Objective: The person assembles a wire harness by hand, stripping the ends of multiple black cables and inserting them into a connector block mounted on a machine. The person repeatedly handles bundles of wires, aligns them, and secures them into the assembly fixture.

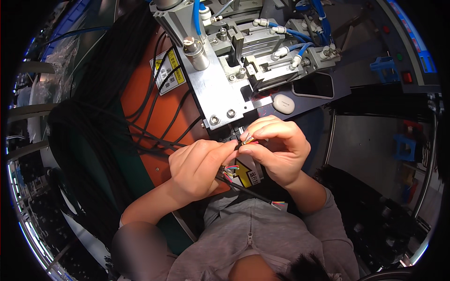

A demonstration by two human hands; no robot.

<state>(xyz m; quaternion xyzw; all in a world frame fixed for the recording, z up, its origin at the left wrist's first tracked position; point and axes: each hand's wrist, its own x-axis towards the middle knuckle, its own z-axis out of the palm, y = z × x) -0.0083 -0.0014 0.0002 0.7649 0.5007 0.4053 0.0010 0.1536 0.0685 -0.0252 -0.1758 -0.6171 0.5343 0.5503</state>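
In front of the machine, my left hand [199, 164] is closed around a black cable, its fingertips near the stripped end. My right hand [283, 152] pinches the short coloured wires [248, 140] fanning out of that end; thumb and forefinger partly hide them. Below my left fingers another bundle of coloured wire ends [229, 172] sticks out, pink, blue and yellow among them; whether this hand grips that cable too is unclear. A further black cable [248, 191] slants down across my lap to its own coloured wire tips [279, 203].
Beyond my hands stands a metal machine [225, 89] with blue air hoses. A phone [314, 85] and a small white rounded case [283, 103] lie beside it. Black cables [93, 126] hang in a thick bunch at left, some crossing the orange surface [140, 100]. Blue stools [384, 69] stand at right.
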